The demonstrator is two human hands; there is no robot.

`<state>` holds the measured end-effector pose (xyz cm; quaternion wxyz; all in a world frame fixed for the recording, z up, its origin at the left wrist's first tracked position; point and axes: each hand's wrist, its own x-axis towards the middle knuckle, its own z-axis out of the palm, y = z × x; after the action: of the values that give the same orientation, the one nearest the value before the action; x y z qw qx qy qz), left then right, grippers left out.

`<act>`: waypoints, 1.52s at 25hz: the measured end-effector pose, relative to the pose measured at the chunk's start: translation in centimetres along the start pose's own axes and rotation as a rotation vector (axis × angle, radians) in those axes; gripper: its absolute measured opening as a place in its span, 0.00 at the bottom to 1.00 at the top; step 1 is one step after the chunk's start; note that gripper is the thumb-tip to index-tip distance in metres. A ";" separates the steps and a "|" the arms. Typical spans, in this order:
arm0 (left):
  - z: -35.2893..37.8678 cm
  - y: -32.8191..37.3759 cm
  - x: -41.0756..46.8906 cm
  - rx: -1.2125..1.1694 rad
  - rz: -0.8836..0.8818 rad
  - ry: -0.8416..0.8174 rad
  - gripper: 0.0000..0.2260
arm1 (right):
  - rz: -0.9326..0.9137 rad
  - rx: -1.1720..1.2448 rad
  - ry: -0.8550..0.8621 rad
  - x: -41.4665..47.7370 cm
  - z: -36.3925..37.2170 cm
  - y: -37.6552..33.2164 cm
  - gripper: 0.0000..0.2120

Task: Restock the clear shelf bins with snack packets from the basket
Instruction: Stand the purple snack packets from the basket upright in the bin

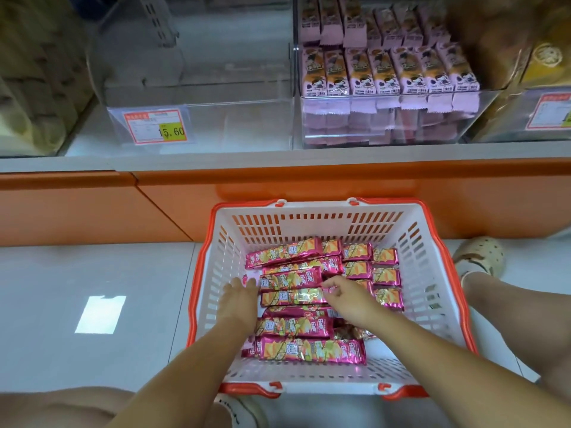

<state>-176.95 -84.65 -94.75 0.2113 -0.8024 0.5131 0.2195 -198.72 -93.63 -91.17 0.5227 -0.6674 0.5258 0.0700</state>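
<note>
Our left hand [239, 296] lies flat, right hand [347, 299] grip unclear; shiny pink foil snack packets [293, 297] look light, slippery: we'd clamp ends.

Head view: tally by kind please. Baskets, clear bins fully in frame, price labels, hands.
Basket: 1
Clear bins: 2 (left one empty, right one holds pink packets)
Price labels: 2
Hands: 2
Total: 7

Single head-worn view, facing forward and down, near basket [432, 242]
</note>
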 end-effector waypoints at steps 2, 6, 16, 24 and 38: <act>-0.3 0.1 -0.3 -0.258 -0.008 -0.008 0.34 | 0.006 0.007 -0.008 -0.2 0.0 0.2 0.13; -2.2 1.1 -2.2 -0.963 0.093 -0.042 0.29 | 0.031 0.084 0.007 -0.1 0.1 -0.2 0.17; -5.2 3.4 -5.3 -1.524 0.117 -0.277 0.17 | -0.024 0.950 -0.062 -1.8 -2.5 -2.4 0.19; -6.8 3.6 -4.9 -1.932 0.140 -0.242 0.19 | -0.040 1.143 -0.060 -3.2 -4.2 -2.8 0.21; -7.1 4.1 -6.0 -1.843 0.201 -0.281 0.13 | -0.074 1.197 -0.073 -3.1 -5.1 -3.3 0.19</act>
<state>-182.01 -85.81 -85.99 -0.4676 -0.5716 0.1734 0.6515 -199.84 -95.92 -84.91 0.8275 -0.2722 0.4321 -0.2334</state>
